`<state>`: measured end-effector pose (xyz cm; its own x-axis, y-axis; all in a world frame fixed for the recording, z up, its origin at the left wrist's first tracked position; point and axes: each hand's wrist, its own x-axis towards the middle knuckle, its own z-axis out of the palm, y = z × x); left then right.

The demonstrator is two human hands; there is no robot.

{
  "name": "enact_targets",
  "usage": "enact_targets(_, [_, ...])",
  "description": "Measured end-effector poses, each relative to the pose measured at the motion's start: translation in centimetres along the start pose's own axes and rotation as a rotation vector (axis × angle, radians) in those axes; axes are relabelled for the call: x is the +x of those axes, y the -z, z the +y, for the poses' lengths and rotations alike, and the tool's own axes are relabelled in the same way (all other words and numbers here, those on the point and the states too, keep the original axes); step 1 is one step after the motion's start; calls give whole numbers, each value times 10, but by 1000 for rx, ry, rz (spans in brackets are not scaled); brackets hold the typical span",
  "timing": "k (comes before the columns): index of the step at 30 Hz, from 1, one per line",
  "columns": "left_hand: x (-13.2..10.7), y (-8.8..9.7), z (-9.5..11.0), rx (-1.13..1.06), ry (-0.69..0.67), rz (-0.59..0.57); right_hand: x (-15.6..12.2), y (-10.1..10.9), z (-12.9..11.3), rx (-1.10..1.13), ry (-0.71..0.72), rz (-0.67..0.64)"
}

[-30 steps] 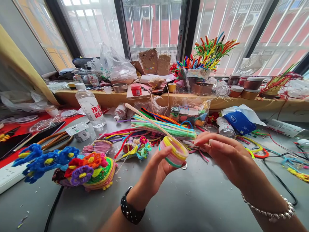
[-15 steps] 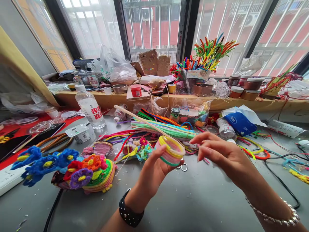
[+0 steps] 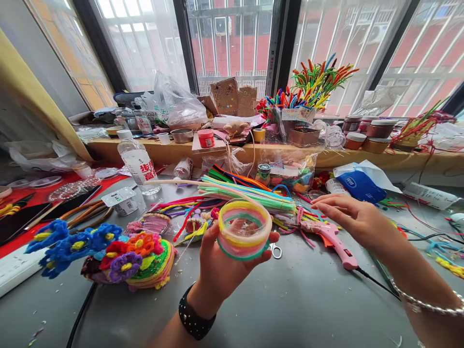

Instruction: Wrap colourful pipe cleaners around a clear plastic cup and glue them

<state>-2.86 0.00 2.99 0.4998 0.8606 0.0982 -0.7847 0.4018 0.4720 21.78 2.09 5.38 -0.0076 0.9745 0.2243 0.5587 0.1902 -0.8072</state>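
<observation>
My left hand (image 3: 223, 270) grips a clear round cup (image 3: 243, 240) wrapped in yellow, pink and green pipe cleaners, its mouth tilted toward me. From its rim a long pale pipe cleaner (image 3: 174, 182) trails away to the left. My right hand (image 3: 350, 217) hovers with fingers stretched out and holds nothing. Just left of it, a pink hot glue gun (image 3: 335, 241) rests on the table. Behind the cup lies a bundle of pastel pipe cleaners (image 3: 253, 193). Scissors (image 3: 276, 250) peek out beside my left fingertips, mostly hidden.
Left on the table stand blue pipe-cleaner flowers (image 3: 78, 245) and a flower-covered piece (image 3: 155, 266). A water bottle (image 3: 139, 164) is behind them. A blue packet (image 3: 362, 186) lies at the right. Jars and craft supplies crowd the wooden sill (image 3: 166, 147).
The cup has turned and come nearer in my left hand, and its loose pipe cleaner swung down left. My right hand moved right, away from the cup; the glue gun now shows on the table.
</observation>
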Motion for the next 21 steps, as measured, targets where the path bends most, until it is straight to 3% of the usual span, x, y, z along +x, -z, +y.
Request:
enact_targets(4, [0, 3, 0, 30, -10, -13, -10, -7, -15, 744, 12, -350])
enact_targets(8, [-1, 8, 0, 46, -14, -73, -13, -17, -17, 882, 36, -485])
enact_targets(14, [-2, 9, 0, 38, -15, -119, -12, -22, -14, 980, 28, -545])
enact_targets(21, [-2, 7, -1, 45, -36, -95, -9, -25, -20, 984, -75, -361])
